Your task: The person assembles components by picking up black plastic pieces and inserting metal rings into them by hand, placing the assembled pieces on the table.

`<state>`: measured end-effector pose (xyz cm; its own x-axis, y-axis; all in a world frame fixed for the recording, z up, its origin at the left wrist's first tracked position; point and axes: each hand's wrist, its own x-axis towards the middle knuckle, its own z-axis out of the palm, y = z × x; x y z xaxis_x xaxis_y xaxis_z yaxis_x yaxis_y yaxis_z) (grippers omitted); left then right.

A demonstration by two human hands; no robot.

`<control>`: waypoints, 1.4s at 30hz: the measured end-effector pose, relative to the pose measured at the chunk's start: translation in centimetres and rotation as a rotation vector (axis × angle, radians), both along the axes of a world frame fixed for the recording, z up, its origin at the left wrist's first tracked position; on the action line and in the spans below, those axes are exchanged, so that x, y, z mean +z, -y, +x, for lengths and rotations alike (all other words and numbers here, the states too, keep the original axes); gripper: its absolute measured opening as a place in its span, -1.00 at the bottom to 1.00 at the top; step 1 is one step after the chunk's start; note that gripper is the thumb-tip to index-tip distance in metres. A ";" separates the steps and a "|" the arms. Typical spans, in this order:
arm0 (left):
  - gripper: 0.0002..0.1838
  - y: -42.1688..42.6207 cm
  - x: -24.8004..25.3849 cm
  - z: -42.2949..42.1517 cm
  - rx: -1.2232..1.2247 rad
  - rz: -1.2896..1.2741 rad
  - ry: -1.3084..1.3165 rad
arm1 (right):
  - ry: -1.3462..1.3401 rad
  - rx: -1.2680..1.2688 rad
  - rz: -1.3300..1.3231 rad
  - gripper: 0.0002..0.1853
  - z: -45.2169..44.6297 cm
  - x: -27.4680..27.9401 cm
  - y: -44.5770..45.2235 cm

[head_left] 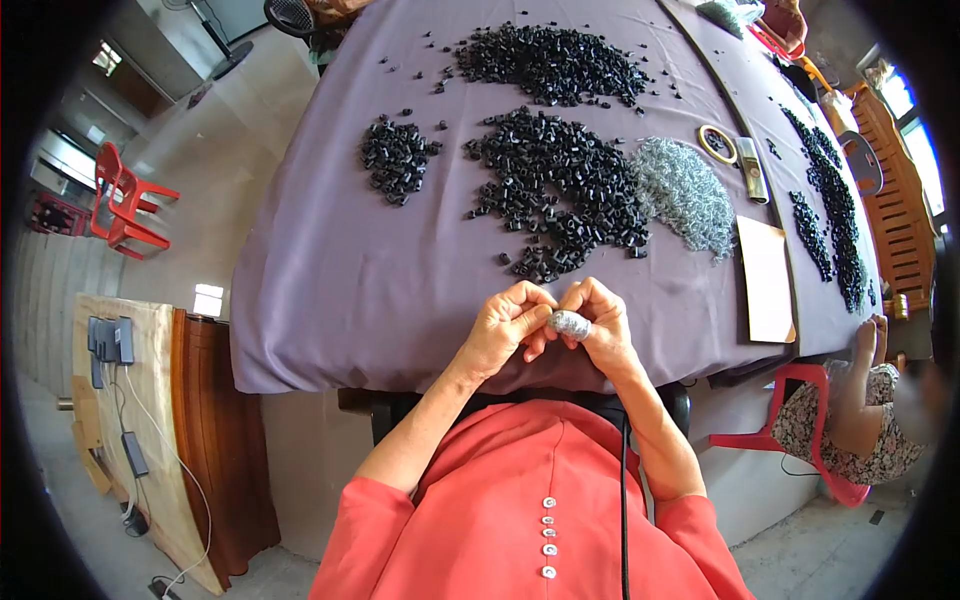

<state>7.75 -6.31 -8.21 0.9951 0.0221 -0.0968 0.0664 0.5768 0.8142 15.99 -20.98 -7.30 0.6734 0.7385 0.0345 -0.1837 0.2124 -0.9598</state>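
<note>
- The left hand [505, 325] and right hand [605, 322] meet near the front edge of the cloth-covered table [320, 290]; each grip has its fingers curled in, but I cannot tell whether either pinches anything, as the fingers hide the gap.
- A mottled grey wrapping [571, 323] appears to sit round the right thumb, covering its tip.
- Just beyond the hands lie heaped black pieces [575, 185], too small and crowded to tell singly.
- Silvery pieces [690, 195] touch that heap's right side, their shape unclear.
- At the right, another person [855, 425] is partly blurred and lost in the dark border.
</note>
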 end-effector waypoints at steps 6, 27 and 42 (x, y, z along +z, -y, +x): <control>-0.93 0.0 0.1 -0.1 -0.015 0.045 0.027 | -0.025 0.043 0.003 -0.76 0.1 0.4 -0.1; -0.94 0.8 0.8 -0.3 0.044 0.212 0.006 | 0.102 0.029 -0.020 -0.73 0.2 0.1 0.3; -0.99 0.4 0.5 0.2 0.094 0.117 0.027 | -0.002 -0.043 -0.055 -0.84 -0.4 0.7 0.0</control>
